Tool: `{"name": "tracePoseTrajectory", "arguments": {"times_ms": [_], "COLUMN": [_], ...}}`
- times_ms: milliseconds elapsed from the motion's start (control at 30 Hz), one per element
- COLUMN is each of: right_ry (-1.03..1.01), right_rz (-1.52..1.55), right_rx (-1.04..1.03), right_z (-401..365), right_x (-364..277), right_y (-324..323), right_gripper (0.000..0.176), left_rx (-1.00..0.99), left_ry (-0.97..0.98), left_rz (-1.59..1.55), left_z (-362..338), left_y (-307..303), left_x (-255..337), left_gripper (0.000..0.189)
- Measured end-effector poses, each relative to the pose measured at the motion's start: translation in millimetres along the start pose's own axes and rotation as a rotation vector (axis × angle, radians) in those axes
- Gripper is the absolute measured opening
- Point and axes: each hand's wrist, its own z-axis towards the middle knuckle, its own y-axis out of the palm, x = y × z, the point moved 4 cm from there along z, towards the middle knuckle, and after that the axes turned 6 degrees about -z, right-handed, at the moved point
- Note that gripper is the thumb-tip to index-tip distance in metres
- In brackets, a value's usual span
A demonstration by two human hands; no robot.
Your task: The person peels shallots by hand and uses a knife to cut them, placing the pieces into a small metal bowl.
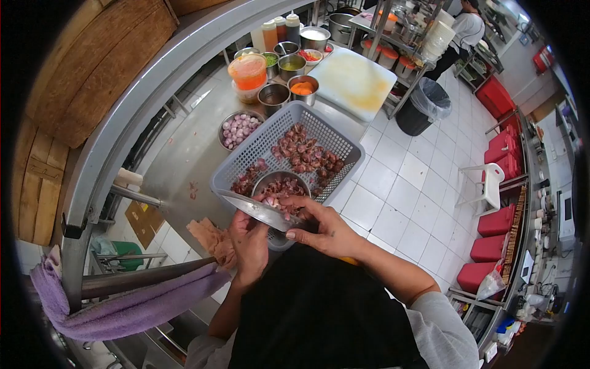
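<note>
My right hand (322, 230) grips a knife (261, 213) with its broad blade pointing left, over the near end of a grey plastic basket (353, 154). Behind the blade, my left hand (249, 243) is closed, its fingers partly hidden; a pinkish shallot (271, 201) shows at the blade's upper edge, seemingly held there. Just beyond both hands, a round metal bowl (258, 184) sits in the basket with shallot skins in it. Reddish-brown unpeeled shallots (301, 150) lie around it. Peeled shallots (240, 130) fill another metal bowl left of the basket.
A white cutting board (353, 83), a tub of orange sauce (248, 72) and several metal containers stand beyond the basket. A crumpled brown cloth (213, 242) and a purple towel (129, 304) are at left. A black bin (421, 107) and another person (467, 31) are farther off.
</note>
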Motion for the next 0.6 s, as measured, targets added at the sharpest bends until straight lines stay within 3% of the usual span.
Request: {"name": "tracePoseTrajectory", "arguments": {"times_ms": [100,267,400,500,600], "right_ry": [0.070,-0.091,-0.114,-0.022,-0.117], "right_rz": [-0.009,0.009,-0.025,-0.050,0.014], "right_rx": [-0.019,0.041,0.043,0.009,0.070], "right_z": [-1.8,1.1,0.5,-3.8,-2.1], "right_x": [-1.3,-4.3,-8.3,-8.8,-3.2], "right_y": [-0.1,2.0,-0.2,5.2,5.8], "right_gripper": [0.055,0.053,0.048,0.044,0.041], "left_rx": [0.003,0.019,-0.012,-0.027,-0.031], "left_ry": [0.006,0.004,0.061,0.069,0.051], "left_rz": [0.048,0.108,0.130,0.147,0.146], "left_z": [-2.6,-6.3,-7.8,-14.7,-14.3], "left_y": [0.9,10.9,6.6,5.4,3.8], "left_x": [1.2,8.0,9.5,13.9,12.9], "left_gripper": [0.035,0.033,0.031,0.029,0.028]}}
